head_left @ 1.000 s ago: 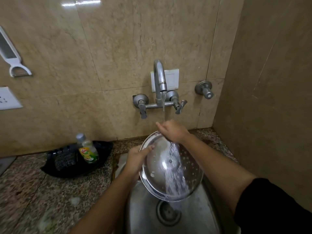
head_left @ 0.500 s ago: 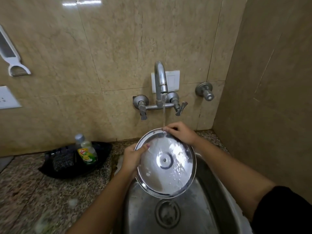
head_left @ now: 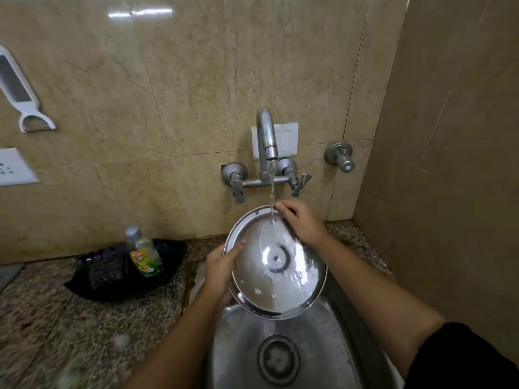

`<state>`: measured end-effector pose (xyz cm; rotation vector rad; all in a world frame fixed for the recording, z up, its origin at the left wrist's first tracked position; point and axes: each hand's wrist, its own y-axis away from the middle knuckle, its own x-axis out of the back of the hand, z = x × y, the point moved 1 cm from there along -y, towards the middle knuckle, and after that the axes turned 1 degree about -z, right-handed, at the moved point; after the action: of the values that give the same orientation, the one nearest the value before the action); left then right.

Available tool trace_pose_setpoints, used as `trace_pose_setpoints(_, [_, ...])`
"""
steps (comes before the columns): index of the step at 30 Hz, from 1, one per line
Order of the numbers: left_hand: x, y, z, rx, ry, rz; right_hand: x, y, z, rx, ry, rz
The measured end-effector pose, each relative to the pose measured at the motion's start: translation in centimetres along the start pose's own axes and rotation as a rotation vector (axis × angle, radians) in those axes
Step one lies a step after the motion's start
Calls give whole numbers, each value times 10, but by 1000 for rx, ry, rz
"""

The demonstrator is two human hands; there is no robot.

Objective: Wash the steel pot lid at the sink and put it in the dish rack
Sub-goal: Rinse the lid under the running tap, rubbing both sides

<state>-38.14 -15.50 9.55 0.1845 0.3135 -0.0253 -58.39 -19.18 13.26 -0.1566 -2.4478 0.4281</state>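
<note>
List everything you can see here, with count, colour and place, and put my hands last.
Steel pot lid: one, silver, tilted over the sink under the stream.
Sink: one, steel, bottom centre.
Tap: one, chrome, on the wall, running.
Valve: one, chrome, right of tap.
Soap bottle: one, clear and green, in the tray.
Tray: one, black, on the counter.
Peeler: one, white, on the left wall.
Socket: one, white, far left.
Left hand: grips the lid's left rim.
Right hand: on the lid's upper rim.

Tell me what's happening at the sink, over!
Left hand and right hand both gripping steel lid. Lid tilted over sink, tap water hitting it. Nothing blocking.
</note>
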Motion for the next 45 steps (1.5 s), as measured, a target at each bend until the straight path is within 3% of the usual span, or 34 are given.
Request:
trace_pose_setpoints(5, [-9, -15, 25, 47, -294, -214, -15, -7, -35, 305, 148, -291])
trace_pose_setpoints(7, [-12, -19, 30, 21, -329, -238, -16, -11, -33, 293, 124, -269])
trace_pose_setpoints(14, [-8, -7, 17, -83, -266, -97, 0, -3, 2, 264, 118, -55])
trace_pose_setpoints(17, [-9, -9, 16, -118, -247, -83, -7, -2, -8, 311, 158, -103])
trace_pose_setpoints(21, [-18, -8, 16, -160, -277, -129, -22, -3, -39, 504, 371, -267])
trace_pose_setpoints(23, [-16, -8, 14, -152, -237, -90, -16, -5, -33, 423, 250, -281])
trace_pose_setpoints(25, [-10, -6, 13, -138, -186, -22, -3, -4, -18, 198, 37, -195])
trace_pose_setpoints(27, [-3, -5, 10, -101, -148, 14, 3, -5, -4, 24, -26, -103])
trace_pose_setpoints(29, [2, -10, 12, -23, -168, -23, -1, -4, -4, 33, 40, -85])
trace_pose_setpoints(32, [3, -22, 18, 91, -408, -162, -17, 0, -27, 190, 127, -203])
trace_pose_setpoints(35, [-4, -25, 22, 37, -488, -222, -26, -3, -37, 303, 181, -263])
trace_pose_setpoints(38, [-10, -20, 23, -62, -440, -181, -21, -7, -20, 183, 6, -218])
trace_pose_setpoints(42, [-4, -16, 14, -30, -296, -87, -9, -4, -2, -35, -179, -100])
trace_pose_setpoints(45, [1, -21, 13, 46, -326, -194, -15, -5, -18, 35, -104, -225])
